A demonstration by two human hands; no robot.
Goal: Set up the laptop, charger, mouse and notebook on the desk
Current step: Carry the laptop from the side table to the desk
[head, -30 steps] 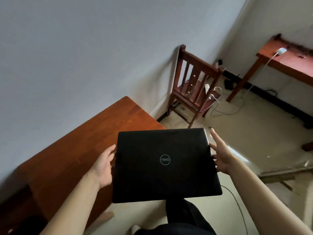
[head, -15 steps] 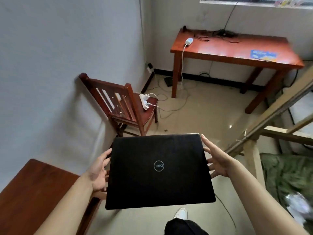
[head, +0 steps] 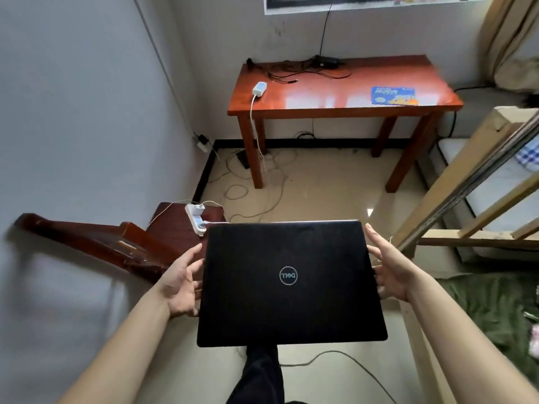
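I carry a closed black laptop [head: 291, 282] flat in front of me, above the floor. My left hand [head: 180, 282] grips its left edge and my right hand [head: 390, 268] grips its right edge. Straight ahead against the far wall stands a reddish wooden desk [head: 329, 104]. On its left part lies a white charger [head: 259, 88] with a white cable hanging over the front edge. Black cables with a black adapter [head: 328, 62] lie along the back. A blue mouse pad [head: 393, 96] lies on the right part. No mouse or notebook shows.
A wooden chair [head: 122, 246] stands at the left by the wall, with a white power strip [head: 196, 218] on its seat. Loose cables [head: 250, 185] lie on the floor under the desk. A wooden bed frame [head: 472, 182] fills the right side.
My view has swung right, away from the near table and chair, and now faces the far desk squarely. The laptop stays held level between both hands.
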